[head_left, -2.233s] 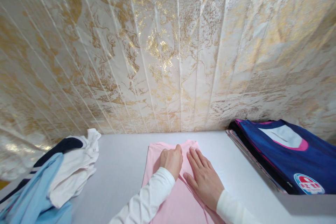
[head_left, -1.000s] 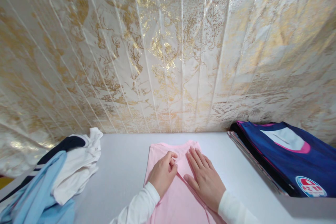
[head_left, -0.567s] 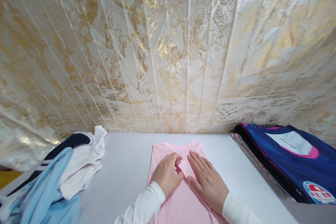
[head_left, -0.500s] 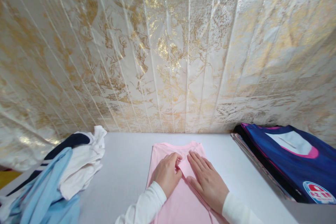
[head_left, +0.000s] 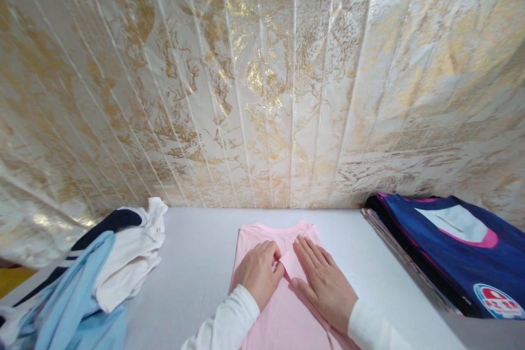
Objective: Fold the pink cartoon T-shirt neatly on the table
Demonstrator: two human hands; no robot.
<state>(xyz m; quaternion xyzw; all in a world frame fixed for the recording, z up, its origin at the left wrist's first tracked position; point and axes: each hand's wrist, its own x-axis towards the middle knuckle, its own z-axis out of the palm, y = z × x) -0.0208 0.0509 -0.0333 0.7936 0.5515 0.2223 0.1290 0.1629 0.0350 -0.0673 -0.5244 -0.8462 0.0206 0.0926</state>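
Note:
A pink shirt lies on the white table, its neckline toward the back and its right side folded inward. My left hand pinches the edge of the folded-over layer near the shirt's middle, fingers curled together. Flat on the folded part rests my right hand, palm down with its fingers stretched toward the neckline and the thumb apart. The shirt's lower end runs out of the picture at the bottom.
Rumpled clothes in white, navy and light blue lie in a heap at the left. At the right stands a stack of folded garments, a dark blue one on top. A gold-patterned sheet hangs behind the white table.
Almost nothing differs. Both hands keep their places on the pink shirt, and the pinched corner by my left fingers shifts very slightly.

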